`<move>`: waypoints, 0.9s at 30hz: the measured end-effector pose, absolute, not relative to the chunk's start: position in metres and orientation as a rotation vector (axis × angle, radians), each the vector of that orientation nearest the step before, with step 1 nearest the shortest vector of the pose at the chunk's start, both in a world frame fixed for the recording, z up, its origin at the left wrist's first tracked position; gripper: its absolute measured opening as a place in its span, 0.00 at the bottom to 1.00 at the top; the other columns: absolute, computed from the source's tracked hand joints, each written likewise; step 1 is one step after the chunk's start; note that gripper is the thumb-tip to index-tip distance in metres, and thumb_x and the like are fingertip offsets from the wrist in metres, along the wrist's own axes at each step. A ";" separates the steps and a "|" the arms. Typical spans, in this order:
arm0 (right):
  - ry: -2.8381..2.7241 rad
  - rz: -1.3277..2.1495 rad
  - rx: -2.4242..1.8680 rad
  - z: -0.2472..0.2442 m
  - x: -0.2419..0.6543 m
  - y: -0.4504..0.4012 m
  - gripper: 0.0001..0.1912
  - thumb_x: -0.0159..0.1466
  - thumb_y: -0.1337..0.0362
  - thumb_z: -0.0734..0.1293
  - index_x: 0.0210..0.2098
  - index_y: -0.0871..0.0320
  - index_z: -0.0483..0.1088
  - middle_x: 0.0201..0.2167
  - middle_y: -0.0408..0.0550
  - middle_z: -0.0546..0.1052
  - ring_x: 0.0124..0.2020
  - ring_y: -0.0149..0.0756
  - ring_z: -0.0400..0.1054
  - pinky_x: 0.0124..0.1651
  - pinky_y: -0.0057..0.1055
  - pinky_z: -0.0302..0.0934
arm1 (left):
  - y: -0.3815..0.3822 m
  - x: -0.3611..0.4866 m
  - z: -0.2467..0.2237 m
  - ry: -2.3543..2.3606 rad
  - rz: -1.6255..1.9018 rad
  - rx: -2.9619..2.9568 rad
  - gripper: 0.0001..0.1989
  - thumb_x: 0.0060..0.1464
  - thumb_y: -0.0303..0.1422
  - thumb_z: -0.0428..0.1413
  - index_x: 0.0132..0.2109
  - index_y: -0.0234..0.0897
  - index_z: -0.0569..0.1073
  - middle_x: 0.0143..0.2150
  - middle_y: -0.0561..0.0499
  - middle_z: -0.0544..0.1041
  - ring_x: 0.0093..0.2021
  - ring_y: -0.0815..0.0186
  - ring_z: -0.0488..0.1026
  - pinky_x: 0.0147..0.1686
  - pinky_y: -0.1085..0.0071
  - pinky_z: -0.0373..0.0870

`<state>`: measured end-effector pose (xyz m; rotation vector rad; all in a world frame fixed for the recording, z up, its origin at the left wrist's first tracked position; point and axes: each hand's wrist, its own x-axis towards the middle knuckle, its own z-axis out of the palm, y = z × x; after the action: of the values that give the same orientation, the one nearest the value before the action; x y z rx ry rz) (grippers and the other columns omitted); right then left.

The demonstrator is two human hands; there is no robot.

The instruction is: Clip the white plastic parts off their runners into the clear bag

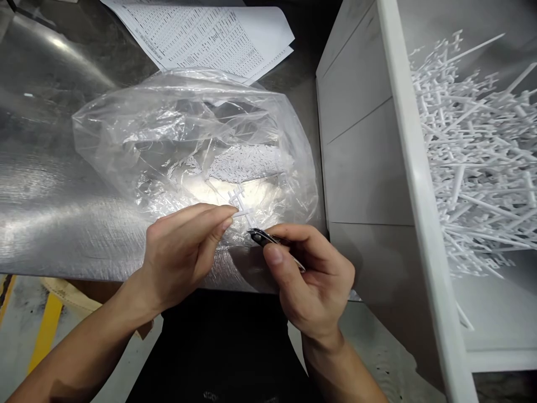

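A small white branched plastic piece [238,197] is pinched between the thumb and forefinger of my left hand [184,246], above a clear plastic bag. My right hand [312,274] is closed around small dark cutters [262,237], whose tip meets the lower end of the white piece. The clear bag [121,123] lies spread on the metal table [37,184], with a heap of tiny white bits [247,162] in it. Whether the cutter blades are closed on the piece is too small to tell.
On the right stands a white bin [364,151] holding many white branched sticks [482,151]. Printed sheets [210,36] lie at the back of the table. Below the table's front edge at left is an open brown bag or box [79,294] on the floor.
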<state>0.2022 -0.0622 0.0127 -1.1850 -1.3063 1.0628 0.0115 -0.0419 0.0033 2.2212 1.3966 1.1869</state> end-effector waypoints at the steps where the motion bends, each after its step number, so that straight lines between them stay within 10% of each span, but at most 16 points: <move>1: -1.311 1.057 -1.193 0.012 0.202 -0.062 0.06 0.67 0.69 0.77 0.42 0.52 0.81 0.21 0.34 0.70 0.21 0.26 0.60 0.24 0.25 0.59 | -0.042 0.012 0.003 1.397 1.184 2.223 0.06 0.68 0.20 0.59 0.46 0.32 0.81 0.37 0.54 0.84 0.37 0.77 0.82 0.41 0.85 0.76; 27: -0.992 1.116 -1.179 -0.003 0.206 -0.055 0.10 0.70 0.55 0.78 0.41 0.55 0.83 0.20 0.35 0.66 0.21 0.26 0.57 0.25 0.26 0.54 | -0.038 0.005 0.008 1.247 1.288 2.066 0.06 0.66 0.21 0.63 0.47 0.35 0.82 0.43 0.51 0.87 0.43 0.71 0.85 0.45 0.78 0.81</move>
<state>0.2062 -0.0552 -0.0032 -1.1786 -0.9921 1.1165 0.0051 -0.0379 0.0080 2.0661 1.2470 1.2877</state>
